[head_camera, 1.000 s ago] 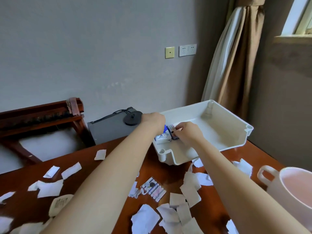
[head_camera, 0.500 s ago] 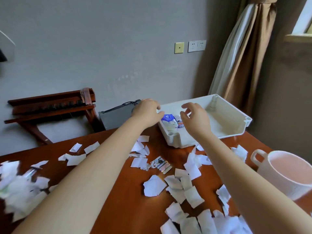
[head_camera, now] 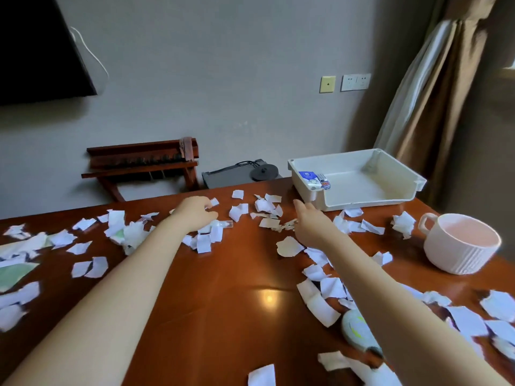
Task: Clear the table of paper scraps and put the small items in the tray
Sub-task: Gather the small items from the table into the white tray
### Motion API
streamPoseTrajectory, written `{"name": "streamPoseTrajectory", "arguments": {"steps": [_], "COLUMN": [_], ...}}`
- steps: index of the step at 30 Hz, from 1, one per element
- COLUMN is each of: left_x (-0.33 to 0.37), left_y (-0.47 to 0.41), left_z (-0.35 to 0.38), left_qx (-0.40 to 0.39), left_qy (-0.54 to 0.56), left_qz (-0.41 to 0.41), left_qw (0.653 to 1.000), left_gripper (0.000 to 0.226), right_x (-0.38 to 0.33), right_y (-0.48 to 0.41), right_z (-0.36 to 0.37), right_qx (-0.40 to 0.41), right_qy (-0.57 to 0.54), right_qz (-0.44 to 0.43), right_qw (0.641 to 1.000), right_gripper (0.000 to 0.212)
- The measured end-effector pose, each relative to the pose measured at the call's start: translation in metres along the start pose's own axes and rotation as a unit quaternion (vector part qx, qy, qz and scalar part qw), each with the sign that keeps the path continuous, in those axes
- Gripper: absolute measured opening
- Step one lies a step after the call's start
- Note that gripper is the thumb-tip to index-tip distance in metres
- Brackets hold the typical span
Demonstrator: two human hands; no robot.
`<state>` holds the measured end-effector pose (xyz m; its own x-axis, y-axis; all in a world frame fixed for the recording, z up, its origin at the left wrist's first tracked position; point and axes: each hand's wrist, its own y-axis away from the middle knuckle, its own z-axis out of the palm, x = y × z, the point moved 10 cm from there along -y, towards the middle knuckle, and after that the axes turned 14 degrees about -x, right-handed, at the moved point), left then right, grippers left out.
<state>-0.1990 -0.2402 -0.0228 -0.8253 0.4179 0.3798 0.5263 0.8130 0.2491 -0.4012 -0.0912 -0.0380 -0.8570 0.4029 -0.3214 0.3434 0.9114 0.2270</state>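
- Your left hand (head_camera: 196,211) is stretched out over the far middle of the wooden table (head_camera: 223,288), palm down, fingers curled loosely over a small clear bottle (head_camera: 220,224) that lies on its side among the scraps. You cannot tell from this view whether the fingers are gripping the bottle or only resting beside it.
- Your right hand (head_camera: 310,221) reaches forward with fingers extended and spread, holding nothing, above the scraps just in front of the tray.
- The white plastic tray (head_camera: 390,203) sits at the table's far right edge. In its near-left corner lie a small blue-and-white packet (head_camera: 306,175) and a small striped item (head_camera: 323,181) just beside it; the rest of the tray floor is bare.
- Torn paper scraps (head_camera: 264,207) are scattered across most of the tabletop: a dense pile at the left, a cluster between your two hands, and more along the right and near edges.
- A ribbed pinkish-white mug (head_camera: 461,243) stands upright at the right, near the tray but apart from it.
- A round white object with a green mark (head_camera: 355,327) lies partly under scraps beside your right forearm; what it is you cannot tell.
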Motion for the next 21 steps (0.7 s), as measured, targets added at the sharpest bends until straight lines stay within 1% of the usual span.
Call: {"name": "streamPoseTrajectory", "arguments": {"steps": [2,4,7,10,11,13,14,15,16,18,20,21], "left_x": [-0.018,-0.023,-0.013,-0.008,-0.006,-0.002,-0.001,0.001,0.003,0.011,0.027,0.039], "left_y": [0.003,0.003,0.0,-0.002,-0.002,0.0,0.001,0.002,0.003,0.004,0.003,0.002], "left_z": [0.006,0.014,0.025,0.032,0.033,0.033,0.031,0.027,0.022,0.005,-0.012,-0.021], "left_qx": [-0.019,-0.047,-0.087,-0.108,-0.113,-0.117,-0.112,-0.101,-0.083,-0.037,0.007,0.027], "left_qy": [0.036,0.035,-0.007,-0.012,-0.016,-0.03,-0.036,-0.037,-0.034,-0.028,-0.021,-0.014], "left_qz": [-0.029,-0.033,-0.002,0.016,0.014,0.002,-0.007,-0.015,-0.019,-0.011,0.008,0.023], "left_qw": [0.999,0.998,0.996,0.994,0.993,0.993,0.993,0.994,0.996,0.999,1.0,0.999], "left_gripper": [0.047,0.048,0.039,0.027,0.023,0.014,0.014,0.02,0.028,0.036,0.034,0.032], "right_x": [0.008,0.012,0.021,0.032,0.031,0.025,0.022,0.02,0.018,0.009,0.002,0.002], "right_y": [-0.007,-0.01,-0.019,-0.048,-0.052,-0.041,-0.029,-0.023,-0.017,-0.004,0.004,0.007], "right_z": [0.009,0.009,0.011,0.024,0.025,0.019,0.014,0.008,-0.001,-0.019,-0.036,-0.047], "right_qx": [-0.031,-0.034,-0.038,-0.072,-0.07,-0.056,-0.047,-0.02,0.018,0.079,0.103,0.12], "right_qy": [0.02,0.05,0.035,-0.013,-0.022,-0.025,-0.022,-0.017,-0.02,-0.044,-0.077,-0.092], "right_qz": [0.038,0.075,0.126,0.127,0.123,0.122,0.128,0.125,0.116,0.077,0.027,0.005], "right_qw": [0.999,0.995,0.991,0.989,0.99,0.991,0.99,0.992,0.993,0.993,0.991,0.988], "right_gripper": [0.046,0.039,0.044,0.05,0.049,0.033,0.028,0.027,0.028,0.034,0.037,0.034]}}
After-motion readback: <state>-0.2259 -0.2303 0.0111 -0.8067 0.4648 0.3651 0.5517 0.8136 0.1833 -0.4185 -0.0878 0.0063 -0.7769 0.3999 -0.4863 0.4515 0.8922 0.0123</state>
